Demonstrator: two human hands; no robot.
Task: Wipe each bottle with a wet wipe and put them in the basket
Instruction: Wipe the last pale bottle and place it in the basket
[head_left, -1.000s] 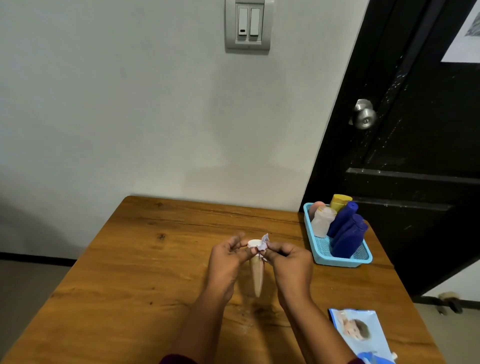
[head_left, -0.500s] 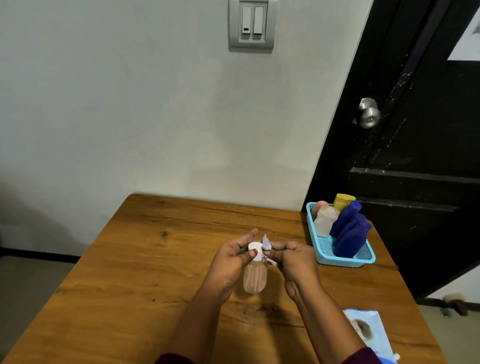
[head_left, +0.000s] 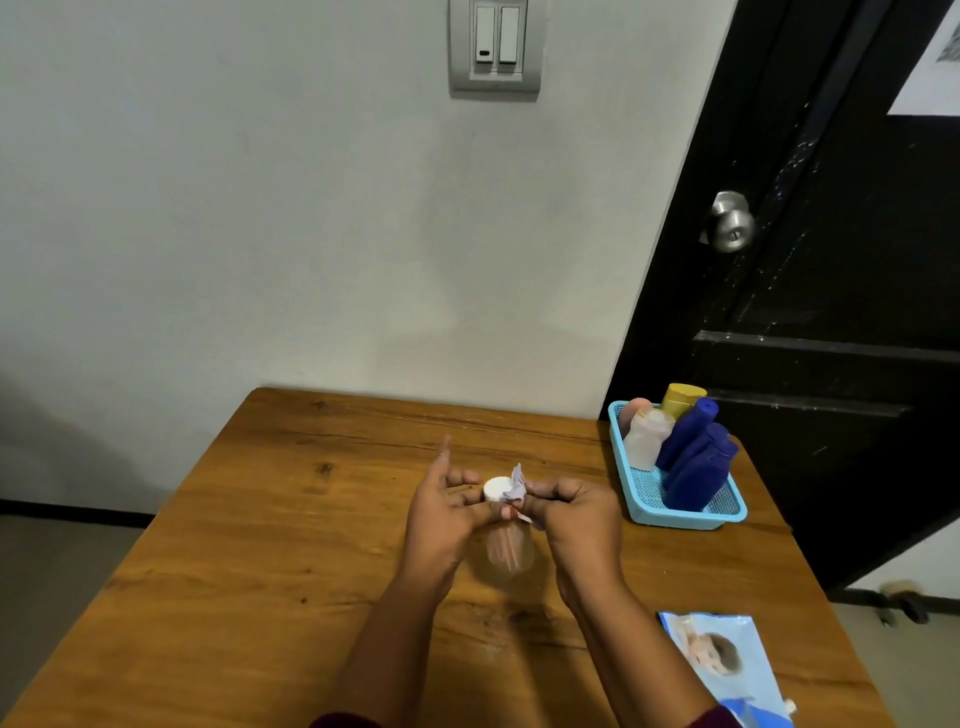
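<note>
A small clear bottle (head_left: 508, 551) with a white cap (head_left: 496, 489) hangs above the wooden table (head_left: 270, 545), blurred by motion. My left hand (head_left: 441, 512) grips it just under the cap, forefinger sticking up. My right hand (head_left: 576, 512) pinches a crumpled wet wipe (head_left: 515, 487) against the cap's right side. At the table's right edge, a light blue basket (head_left: 675, 517) holds several bottles: two dark blue ones (head_left: 698, 467), a whitish one (head_left: 647, 439), a yellow-capped one (head_left: 681, 397) and a pink one.
A blue wet-wipe pack (head_left: 727, 665) lies at the near right corner of the table. A black door (head_left: 841, 260) with a metal knob (head_left: 731, 223) stands behind the basket. A white wall with a switch plate backs the table.
The bottle has turned in my left hand, its body now blurred and broader to the camera. My left forefinger has lifted. The wipe stays at the cap.
</note>
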